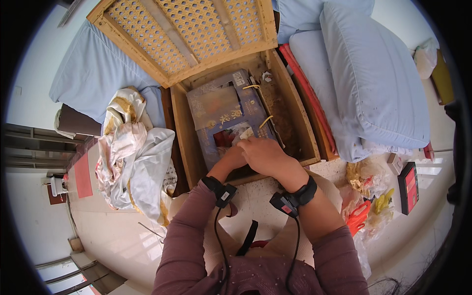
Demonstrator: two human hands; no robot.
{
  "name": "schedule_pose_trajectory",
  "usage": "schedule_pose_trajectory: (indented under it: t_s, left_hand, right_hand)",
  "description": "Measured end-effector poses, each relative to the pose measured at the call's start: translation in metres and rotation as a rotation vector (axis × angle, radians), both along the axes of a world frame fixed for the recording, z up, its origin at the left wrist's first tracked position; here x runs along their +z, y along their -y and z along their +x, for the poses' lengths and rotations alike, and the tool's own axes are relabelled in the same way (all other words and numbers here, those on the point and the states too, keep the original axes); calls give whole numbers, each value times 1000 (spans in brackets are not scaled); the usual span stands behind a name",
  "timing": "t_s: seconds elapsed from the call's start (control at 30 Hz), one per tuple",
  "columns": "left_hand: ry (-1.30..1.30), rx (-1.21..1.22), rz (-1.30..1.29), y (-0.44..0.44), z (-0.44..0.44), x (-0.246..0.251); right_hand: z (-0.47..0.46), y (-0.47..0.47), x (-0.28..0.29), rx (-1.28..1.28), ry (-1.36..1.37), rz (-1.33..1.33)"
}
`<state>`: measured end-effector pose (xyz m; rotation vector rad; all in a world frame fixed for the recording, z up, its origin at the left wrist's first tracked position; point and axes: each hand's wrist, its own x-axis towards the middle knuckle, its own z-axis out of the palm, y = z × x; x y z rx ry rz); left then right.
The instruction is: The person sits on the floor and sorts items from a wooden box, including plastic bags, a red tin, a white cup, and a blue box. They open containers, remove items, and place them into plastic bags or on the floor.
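Both of my hands meet over the near end of an open wooden storage compartment (311, 145). My left hand (233, 159) is partly covered by my right hand (263, 155), so its fingers are hard to make out. A small pale piece, perhaps paper (246, 134), shows just beyond my fingertips; whether I hold it cannot be told. Beneath my hands lies a blue-grey printed cardboard box (206, 138) with yellow cord handles and a cut-out window. Clear plastic and something red show through that window.
A woven-cane lid in a wooden frame (217, 55) stands raised at the back. Blue cushions (376, 81) are stacked right, and crumpled satin cloth (147, 166) lies left. Plastic bags (372, 184) and a black-edged box (408, 188) rest on the floor at right.
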<state>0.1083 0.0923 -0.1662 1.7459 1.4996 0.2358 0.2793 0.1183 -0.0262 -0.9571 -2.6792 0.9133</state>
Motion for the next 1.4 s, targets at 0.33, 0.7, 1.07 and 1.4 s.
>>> schedule_pose_trajectory:
  t_s: [0.33,0.7,1.07,1.4]
  left_hand:
    - [-36,134,-190,34,6,26]
    - [-166,189,-202,21,18,32]
    - [-179,112,-188,30,17,41]
    - [-244,68,-186,38,22,52]
  right_hand:
    - [51,-61,7,-491,-16,-81]
    - [56,-60,-33,-321,139,-207]
    - [21,-29,-111,-446,335,-175]
    - [31,-41,-127,-453,408,-574]
